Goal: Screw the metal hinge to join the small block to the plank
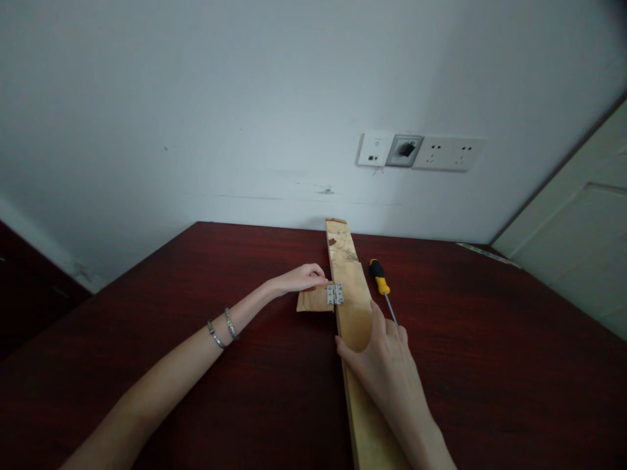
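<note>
Your right hand [390, 362] clasps the long board [353, 318] by its edges — sound hold, likely stiff. Your left hand [300, 279] touches the small board [313, 300] — grip unclear.

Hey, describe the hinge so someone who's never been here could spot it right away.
On the dark red table, a long pale board runs toward the wall. The hinge bridges its left edge and a short wooden piece: flat, silvery and squarish, unlike the rounded bracelets.
</note>
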Demonstrator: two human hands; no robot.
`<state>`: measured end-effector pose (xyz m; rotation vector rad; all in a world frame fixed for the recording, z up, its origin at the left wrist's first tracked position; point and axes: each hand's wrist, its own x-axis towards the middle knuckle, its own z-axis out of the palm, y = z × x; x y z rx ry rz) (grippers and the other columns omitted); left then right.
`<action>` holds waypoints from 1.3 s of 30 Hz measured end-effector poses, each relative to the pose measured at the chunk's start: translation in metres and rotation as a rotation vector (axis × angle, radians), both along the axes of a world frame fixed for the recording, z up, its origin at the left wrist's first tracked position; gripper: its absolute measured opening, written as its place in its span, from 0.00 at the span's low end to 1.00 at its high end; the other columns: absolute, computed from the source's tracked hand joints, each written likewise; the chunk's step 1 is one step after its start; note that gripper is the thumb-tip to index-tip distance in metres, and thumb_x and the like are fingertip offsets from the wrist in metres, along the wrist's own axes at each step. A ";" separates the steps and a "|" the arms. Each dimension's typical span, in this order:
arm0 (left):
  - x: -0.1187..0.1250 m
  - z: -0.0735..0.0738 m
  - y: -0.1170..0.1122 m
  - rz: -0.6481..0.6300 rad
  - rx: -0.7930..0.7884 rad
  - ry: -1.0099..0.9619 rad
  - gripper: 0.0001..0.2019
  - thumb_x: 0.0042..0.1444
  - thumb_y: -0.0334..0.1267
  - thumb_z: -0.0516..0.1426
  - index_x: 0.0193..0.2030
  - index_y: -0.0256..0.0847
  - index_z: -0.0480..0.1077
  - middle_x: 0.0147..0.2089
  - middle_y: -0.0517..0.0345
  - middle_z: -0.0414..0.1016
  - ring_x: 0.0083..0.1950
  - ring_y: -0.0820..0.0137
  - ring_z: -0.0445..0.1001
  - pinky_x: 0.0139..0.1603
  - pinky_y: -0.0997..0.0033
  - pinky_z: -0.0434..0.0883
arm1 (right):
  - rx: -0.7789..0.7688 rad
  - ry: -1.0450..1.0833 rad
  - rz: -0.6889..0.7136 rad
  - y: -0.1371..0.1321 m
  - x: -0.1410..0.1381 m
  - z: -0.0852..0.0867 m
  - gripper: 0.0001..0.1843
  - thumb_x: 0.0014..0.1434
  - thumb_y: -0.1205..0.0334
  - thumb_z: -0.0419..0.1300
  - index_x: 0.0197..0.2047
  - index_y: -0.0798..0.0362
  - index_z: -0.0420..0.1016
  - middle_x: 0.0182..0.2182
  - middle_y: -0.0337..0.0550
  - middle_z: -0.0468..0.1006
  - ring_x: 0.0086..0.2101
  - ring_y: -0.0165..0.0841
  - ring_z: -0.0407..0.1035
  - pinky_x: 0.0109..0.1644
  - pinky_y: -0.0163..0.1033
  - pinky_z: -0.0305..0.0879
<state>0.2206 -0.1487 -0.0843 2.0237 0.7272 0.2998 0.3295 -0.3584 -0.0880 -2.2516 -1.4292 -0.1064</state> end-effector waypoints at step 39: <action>-0.005 0.008 0.005 0.134 -0.240 -0.013 0.16 0.55 0.49 0.53 0.33 0.35 0.69 0.29 0.58 0.72 0.29 0.75 0.68 0.30 0.75 0.60 | 0.116 -0.036 0.037 -0.003 0.002 -0.007 0.43 0.48 0.48 0.61 0.61 0.62 0.54 0.39 0.54 0.72 0.41 0.47 0.62 0.45 0.49 0.64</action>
